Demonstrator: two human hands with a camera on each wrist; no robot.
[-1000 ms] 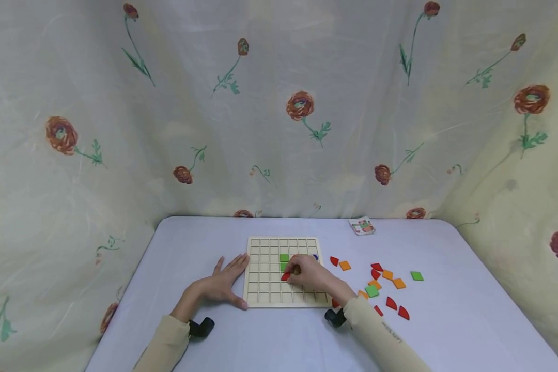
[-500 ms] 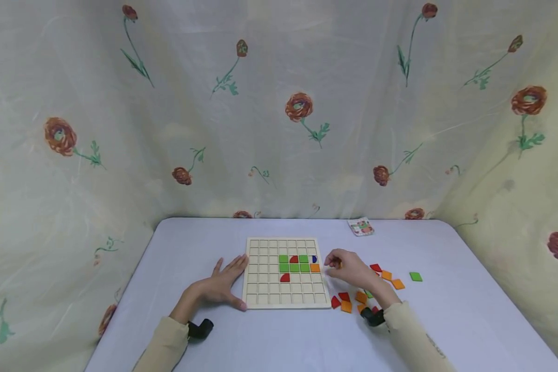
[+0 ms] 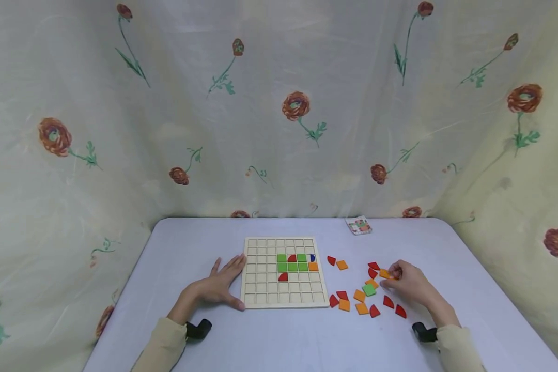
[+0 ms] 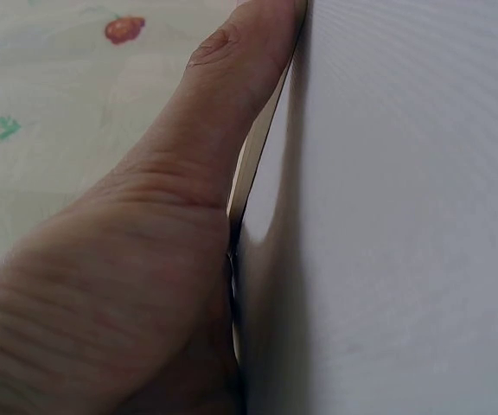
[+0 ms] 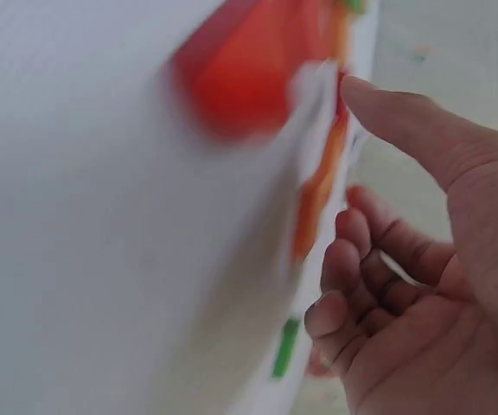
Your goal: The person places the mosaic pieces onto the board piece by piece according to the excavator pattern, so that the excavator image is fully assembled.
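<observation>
A pale grid board [image 3: 262, 289] lies on the table, with green squares [image 3: 292, 267], red quarter-round tiles [image 3: 283, 277], an orange square [image 3: 313, 266] and a blue half-round tile [image 3: 312, 258] in its cells. Spread fingers of my left hand [image 3: 218, 287] rest at the board's left edge, thumb by its near corner. My right hand [image 3: 411, 283] hovers over the loose tiles, beside an orange square [image 3: 384, 274]. In the right wrist view its thumb and loosely bent fingers stand apart with nothing between them. A green tile [image 5: 285, 348] lies past those fingers; the hand hides it in the head view.
Several loose orange, red and green tiles [image 3: 369, 290] lie to the right of the board. At the table's back sits a small patterned packet [image 3: 359, 225]. A flowered curtain [image 3: 279, 155] hangs behind and along both sides.
The right hand has left a red quarter-round tile in a board cell and moved right over the loose tiles, uncovering those beside the board. The left hand stays at the board's edge.
</observation>
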